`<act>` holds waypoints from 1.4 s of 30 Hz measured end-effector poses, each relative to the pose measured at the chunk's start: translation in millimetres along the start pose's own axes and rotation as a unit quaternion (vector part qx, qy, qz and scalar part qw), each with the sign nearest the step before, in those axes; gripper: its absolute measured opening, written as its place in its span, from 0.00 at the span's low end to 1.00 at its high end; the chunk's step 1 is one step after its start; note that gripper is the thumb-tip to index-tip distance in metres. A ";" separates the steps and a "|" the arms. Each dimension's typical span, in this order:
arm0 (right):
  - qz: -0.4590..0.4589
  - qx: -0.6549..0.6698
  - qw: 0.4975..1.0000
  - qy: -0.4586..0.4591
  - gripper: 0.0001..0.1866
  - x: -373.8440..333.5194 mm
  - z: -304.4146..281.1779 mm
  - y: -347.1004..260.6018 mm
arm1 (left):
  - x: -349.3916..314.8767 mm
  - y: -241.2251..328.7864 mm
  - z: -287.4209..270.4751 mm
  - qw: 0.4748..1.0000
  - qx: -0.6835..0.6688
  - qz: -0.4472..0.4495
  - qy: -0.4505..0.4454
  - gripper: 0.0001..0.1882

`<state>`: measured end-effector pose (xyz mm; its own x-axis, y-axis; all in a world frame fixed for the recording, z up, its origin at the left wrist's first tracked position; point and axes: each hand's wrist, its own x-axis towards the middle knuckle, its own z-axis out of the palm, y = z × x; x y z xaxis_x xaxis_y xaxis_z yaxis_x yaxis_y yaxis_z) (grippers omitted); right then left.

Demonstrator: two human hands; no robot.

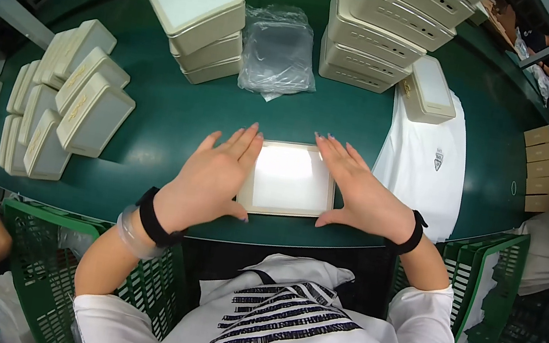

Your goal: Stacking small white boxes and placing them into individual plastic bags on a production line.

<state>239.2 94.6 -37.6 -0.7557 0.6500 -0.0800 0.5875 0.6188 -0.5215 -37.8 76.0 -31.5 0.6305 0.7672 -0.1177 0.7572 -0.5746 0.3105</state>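
A cream rectangular box-shaped device with a glossy white top panel [292, 181] lies flat on the green table in front of me. My left hand [217, 168] rests along its left edge, fingers stretched out and thumb by the near corner. My right hand [365, 194] lies along its right edge in the same way, thumb pointing in at the near right corner. Both hands are open, palms toward the device from either side; neither wraps around it. A bright reflection covers the upper part of the panel.
Beyond the device is a clear plastic bag [279, 56], between a short stack of cream devices [201, 21] and a taller stack [373, 35]. More devices [75, 102] lean at left. A white cloth [429, 161] lies right. Green crates [479, 293] flank me; other people work at both sides.
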 end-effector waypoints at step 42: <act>0.013 -0.098 0.967 0.236 0.52 -20.5 18.0 -64.4 | -36.9 -66.2 -19.8 0.810 -0.570 -0.136 -0.042 0.28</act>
<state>211.7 33.5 -17.6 -0.5506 0.7668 0.3299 0.6834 0.6411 -0.3494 -114.6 91.4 -29.0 0.5125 0.7720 -0.3760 0.2510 0.2841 0.9254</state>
